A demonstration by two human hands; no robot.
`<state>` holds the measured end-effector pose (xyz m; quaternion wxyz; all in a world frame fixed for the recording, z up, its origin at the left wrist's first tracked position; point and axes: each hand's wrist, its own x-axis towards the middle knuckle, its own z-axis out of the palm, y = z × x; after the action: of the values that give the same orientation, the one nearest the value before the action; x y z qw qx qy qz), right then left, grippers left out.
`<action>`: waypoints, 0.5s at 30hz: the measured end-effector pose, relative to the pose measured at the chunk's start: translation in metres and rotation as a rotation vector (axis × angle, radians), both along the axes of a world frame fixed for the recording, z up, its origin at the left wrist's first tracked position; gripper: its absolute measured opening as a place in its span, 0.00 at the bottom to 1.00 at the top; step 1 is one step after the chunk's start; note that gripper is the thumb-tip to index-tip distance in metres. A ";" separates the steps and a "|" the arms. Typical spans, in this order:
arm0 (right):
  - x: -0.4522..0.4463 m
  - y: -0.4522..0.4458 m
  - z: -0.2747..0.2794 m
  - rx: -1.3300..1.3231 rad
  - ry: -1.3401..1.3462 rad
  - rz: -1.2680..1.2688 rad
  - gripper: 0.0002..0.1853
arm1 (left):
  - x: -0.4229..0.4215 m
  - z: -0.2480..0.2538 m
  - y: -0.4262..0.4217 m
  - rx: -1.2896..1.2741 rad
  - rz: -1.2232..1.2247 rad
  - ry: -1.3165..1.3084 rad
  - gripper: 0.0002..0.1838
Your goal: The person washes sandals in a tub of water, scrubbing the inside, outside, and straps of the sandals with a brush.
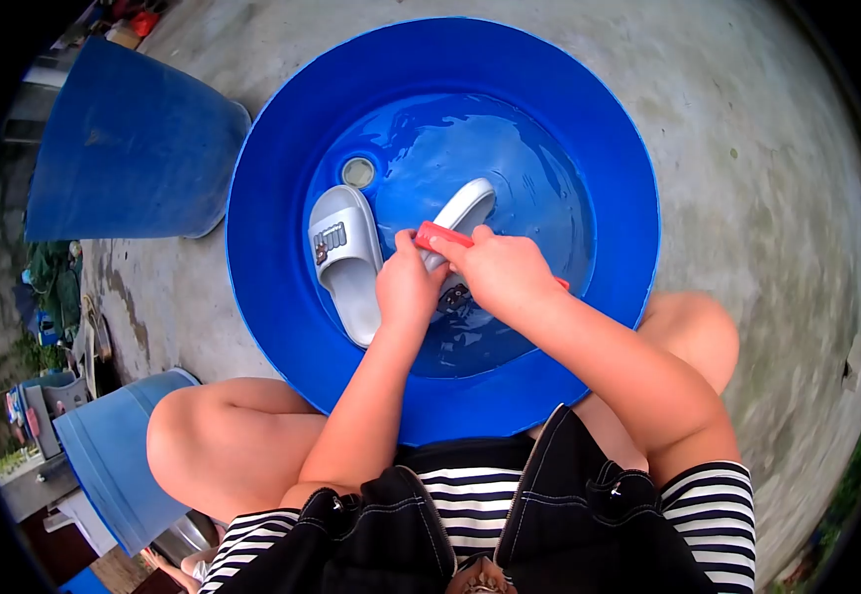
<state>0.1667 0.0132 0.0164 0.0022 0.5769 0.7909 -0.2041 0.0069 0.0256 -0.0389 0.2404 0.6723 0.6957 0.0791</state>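
Observation:
Shallow water covers the bottom of a large round blue tub point(272, 148) between my knees. My left hand point(409, 289) is closed on a light grey slide slipper point(466, 205), held tilted over the water. My right hand point(502, 269) wraps round a red brush point(443, 236), pressed against that slipper; its bristles are hidden. A dark cartoon figure on the slipper's strap shows below my hands. Leaning on the tub's left inner wall, a matching grey slipper point(356, 282) has its strap facing up.
A round pale fitting point(358, 172) shows in the tub's floor. At upper left a big blue barrel point(134, 148) lies on the concrete point(747, 198). A lighter blue bucket point(124, 445) is by my left knee, with part of another person point(188, 566) below it.

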 end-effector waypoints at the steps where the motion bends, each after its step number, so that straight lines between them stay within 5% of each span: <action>1: 0.008 0.005 -0.001 0.011 0.021 -0.035 0.23 | 0.001 0.002 -0.002 -0.003 -0.003 0.002 0.43; 10: 0.005 0.005 0.003 0.024 -0.001 0.035 0.24 | 0.004 0.000 -0.001 -0.005 -0.025 0.081 0.41; 15: 0.047 0.042 -0.003 0.060 -0.153 -0.254 0.21 | 0.003 0.005 0.003 -0.082 0.016 -0.061 0.42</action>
<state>0.2142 0.0554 0.0131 0.0193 0.6860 0.7148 -0.1343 0.0099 0.0286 -0.0341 0.2883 0.6536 0.6959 0.0731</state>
